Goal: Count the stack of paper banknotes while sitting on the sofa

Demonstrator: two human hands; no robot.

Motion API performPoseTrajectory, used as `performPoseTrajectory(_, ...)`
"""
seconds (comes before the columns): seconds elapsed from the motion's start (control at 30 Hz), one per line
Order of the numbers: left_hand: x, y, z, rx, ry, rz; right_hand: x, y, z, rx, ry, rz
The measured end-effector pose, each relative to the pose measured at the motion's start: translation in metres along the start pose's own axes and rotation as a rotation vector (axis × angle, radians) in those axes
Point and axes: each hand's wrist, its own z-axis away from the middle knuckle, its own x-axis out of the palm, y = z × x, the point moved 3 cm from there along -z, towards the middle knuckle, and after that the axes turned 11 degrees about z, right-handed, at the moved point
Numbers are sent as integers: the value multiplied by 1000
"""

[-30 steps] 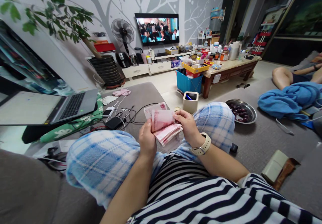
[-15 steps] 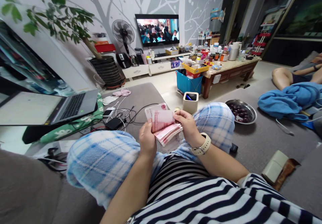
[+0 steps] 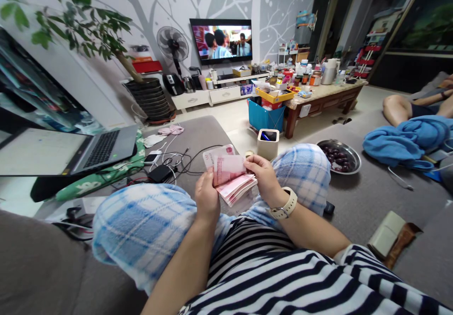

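Head view gives us, from the left, an open laptop (image 3: 106, 152) over a green patterned cushion (image 3: 83, 183), then a potted plant (image 3: 150, 99) near the wall. Nearer us, a black adapter (image 3: 161, 173) lies among tangled cables (image 3: 180, 157) on the grey seat (image 3: 203, 128), partly blocked by our raised left knee in plaid trousers (image 3: 145, 216). Our left hand (image 3: 207, 193) is closed on the left side of the pink banknotes (image 3: 230, 173), which sit between our knees, their lower edges fanned. Our right hand (image 3: 262, 173) pinches the front note's upper right corner, thumb and fingers together on it. Just beyond stands a beige container (image 3: 268, 150); our right knee crowds that side. Past it rest a metal bowl (image 3: 355, 160) of dark round fruit (image 3: 336, 158), a pale case (image 3: 386, 234) and a bunched blue cloth (image 3: 399, 143), near another person's bent leg (image 3: 396, 108).
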Motion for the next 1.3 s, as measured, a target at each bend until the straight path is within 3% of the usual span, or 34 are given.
performPoseTrajectory(0.33, 5, 4, 5, -27, -7, 6, 1, -1, -1, 5, -16, 38)
performPoseTrajectory(0.8, 18, 11, 16, -164, -166, 97, 1, -1, 1, -7, 20, 20)
performPoseTrajectory(1.3, 10, 11, 14, -53, -53, -84, 1, -2, 0, -26, 24, 56)
